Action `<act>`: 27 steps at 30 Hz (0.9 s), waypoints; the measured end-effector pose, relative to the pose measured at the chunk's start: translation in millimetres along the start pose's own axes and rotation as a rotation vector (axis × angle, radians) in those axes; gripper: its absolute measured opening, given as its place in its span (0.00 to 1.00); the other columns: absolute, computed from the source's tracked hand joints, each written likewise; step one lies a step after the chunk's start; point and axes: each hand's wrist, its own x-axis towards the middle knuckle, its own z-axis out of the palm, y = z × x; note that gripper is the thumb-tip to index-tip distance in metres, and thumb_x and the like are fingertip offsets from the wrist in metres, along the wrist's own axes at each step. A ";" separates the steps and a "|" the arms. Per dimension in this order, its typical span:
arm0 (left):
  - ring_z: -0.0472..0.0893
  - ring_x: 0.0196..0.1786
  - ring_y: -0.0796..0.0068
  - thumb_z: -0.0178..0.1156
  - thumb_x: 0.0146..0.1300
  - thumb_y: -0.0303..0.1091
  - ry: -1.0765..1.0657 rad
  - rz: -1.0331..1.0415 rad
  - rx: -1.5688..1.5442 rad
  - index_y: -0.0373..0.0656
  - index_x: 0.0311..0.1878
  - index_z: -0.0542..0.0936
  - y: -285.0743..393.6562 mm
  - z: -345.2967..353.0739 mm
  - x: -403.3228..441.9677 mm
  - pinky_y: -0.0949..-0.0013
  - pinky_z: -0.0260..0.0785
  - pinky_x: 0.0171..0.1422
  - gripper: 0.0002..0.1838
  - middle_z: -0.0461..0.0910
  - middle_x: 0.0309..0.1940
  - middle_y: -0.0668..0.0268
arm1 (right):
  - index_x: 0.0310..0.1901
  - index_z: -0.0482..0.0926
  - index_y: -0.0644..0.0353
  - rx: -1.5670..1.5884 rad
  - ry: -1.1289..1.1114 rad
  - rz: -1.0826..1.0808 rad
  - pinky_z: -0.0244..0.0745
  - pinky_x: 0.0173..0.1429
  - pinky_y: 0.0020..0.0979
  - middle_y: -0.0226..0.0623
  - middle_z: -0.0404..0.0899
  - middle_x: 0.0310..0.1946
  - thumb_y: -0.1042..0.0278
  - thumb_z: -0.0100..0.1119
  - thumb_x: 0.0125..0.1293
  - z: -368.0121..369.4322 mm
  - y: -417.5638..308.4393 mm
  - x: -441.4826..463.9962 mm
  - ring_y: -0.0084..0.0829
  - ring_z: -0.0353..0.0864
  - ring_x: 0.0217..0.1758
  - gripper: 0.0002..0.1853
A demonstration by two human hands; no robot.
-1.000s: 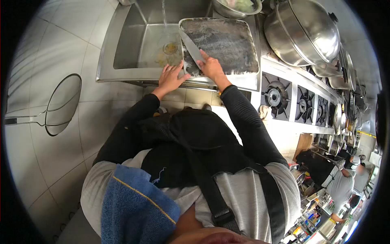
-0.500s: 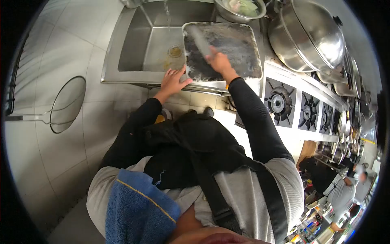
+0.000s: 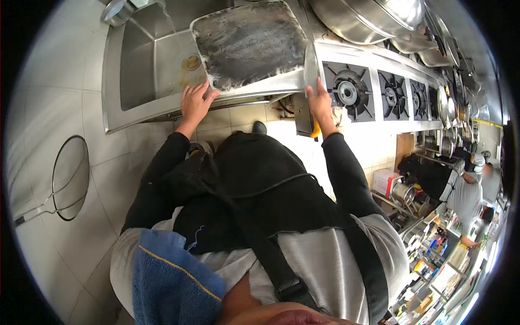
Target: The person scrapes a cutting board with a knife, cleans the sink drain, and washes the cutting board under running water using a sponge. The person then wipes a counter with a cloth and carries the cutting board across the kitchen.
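A rectangular tray point(image 3: 249, 46) with a dark, scorched-looking surface and pale edges lies at the right side of the sink, on the metal counter. My left hand point(image 3: 196, 105) rests at its near left corner and the sink's front edge, fingers extended. To the right of the tray, my right hand point(image 3: 319, 105) is closed on a broad-bladed knife point(image 3: 312, 64). The blade points away from me, beside the tray's right edge; its handle is mostly hidden in the hand.
Water runs into the metal sink point(image 3: 138, 76), near a small pot point(image 3: 116, 12). Gas burners point(image 3: 348, 93) stand right of the counter, with a large metal pot point(image 3: 363, 19) behind. A wire strainer point(image 3: 70, 179) shows at left. Other people point(image 3: 463, 200) stand far right.
My right hand has moved off the tray's surface to the right, carrying the knife. My left hand stays by the tray's near corner. The view has shifted, and the tray appears more tilted.
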 end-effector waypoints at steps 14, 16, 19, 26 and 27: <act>0.56 0.79 0.51 0.45 0.75 0.59 0.073 -0.481 0.092 0.46 0.79 0.57 -125.0 -55.7 -64.1 0.42 0.38 0.81 0.38 0.64 0.74 0.54 | 0.75 0.60 0.50 -0.085 -0.444 -0.093 0.81 0.49 0.50 0.60 0.83 0.44 0.48 0.56 0.72 60.7 -113.2 15.0 0.59 0.85 0.45 0.34; 0.54 0.80 0.52 0.43 0.76 0.59 0.015 -0.465 0.184 0.46 0.79 0.56 -133.4 -54.0 -62.9 0.43 0.36 0.81 0.37 0.63 0.75 0.56 | 0.75 0.62 0.48 -0.068 -0.536 -0.214 0.79 0.53 0.51 0.58 0.83 0.48 0.51 0.54 0.73 90.4 -164.3 -25.7 0.59 0.84 0.47 0.31; 0.51 0.81 0.53 0.40 0.77 0.59 -0.007 -0.452 0.192 0.46 0.80 0.54 -142.5 -49.2 -58.6 0.44 0.32 0.81 0.37 0.63 0.76 0.58 | 0.75 0.62 0.51 0.048 -0.438 -0.327 0.77 0.58 0.50 0.59 0.82 0.49 0.50 0.56 0.72 100.5 -166.4 -11.0 0.58 0.83 0.52 0.33; 0.47 0.82 0.54 0.38 0.76 0.60 -0.091 -0.497 0.188 0.46 0.81 0.52 -147.9 -48.9 -57.0 0.49 0.30 0.82 0.38 0.59 0.77 0.61 | 0.73 0.65 0.55 -0.145 -0.284 0.011 0.80 0.54 0.50 0.59 0.83 0.48 0.49 0.58 0.69 80.0 -108.1 107.3 0.57 0.84 0.51 0.34; 0.47 0.82 0.55 0.38 0.76 0.60 -0.105 -0.500 0.186 0.46 0.81 0.52 -148.2 -49.4 -59.0 0.49 0.31 0.82 0.38 0.59 0.78 0.61 | 0.73 0.64 0.53 -0.127 -0.306 -0.108 0.79 0.54 0.51 0.60 0.83 0.47 0.47 0.58 0.68 91.7 -129.1 90.4 0.58 0.84 0.51 0.35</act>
